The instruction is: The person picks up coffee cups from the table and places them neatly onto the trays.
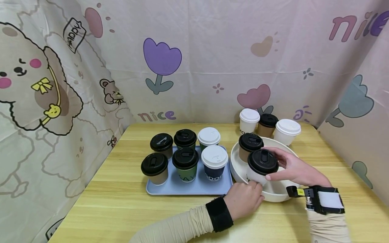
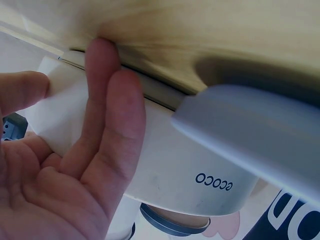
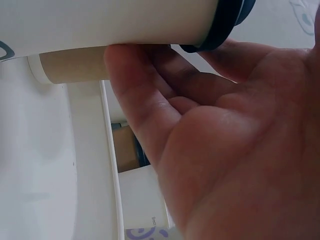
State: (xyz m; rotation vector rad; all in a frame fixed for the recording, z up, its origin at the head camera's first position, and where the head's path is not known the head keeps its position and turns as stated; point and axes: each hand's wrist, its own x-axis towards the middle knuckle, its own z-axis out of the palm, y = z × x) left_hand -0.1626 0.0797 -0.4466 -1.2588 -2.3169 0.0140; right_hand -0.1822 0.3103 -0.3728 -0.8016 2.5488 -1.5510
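Observation:
My right hand (image 1: 290,167) grips a white paper cup (image 3: 110,22) with a black lid (image 1: 263,162), thumb on the near side and fingers behind. The cup is over the front left of a round white basin (image 1: 235,155), inside its rim in the head view. My left hand (image 1: 244,199) holds the basin's front left wall, two fingers (image 2: 122,115) lying along its outside, low by the table. A brown cup with a black lid (image 1: 250,143) stands in the basin behind the held cup. The held cup's base is hidden behind my left hand in the head view.
Left of the basin, a blue tray (image 1: 194,190) bears several lidded cups in brown, green and dark blue, and its edge is close to the basin. Behind the basin stand two white cups (image 1: 249,121) and a brown cup (image 1: 267,125). Patterned cloth hangs behind.

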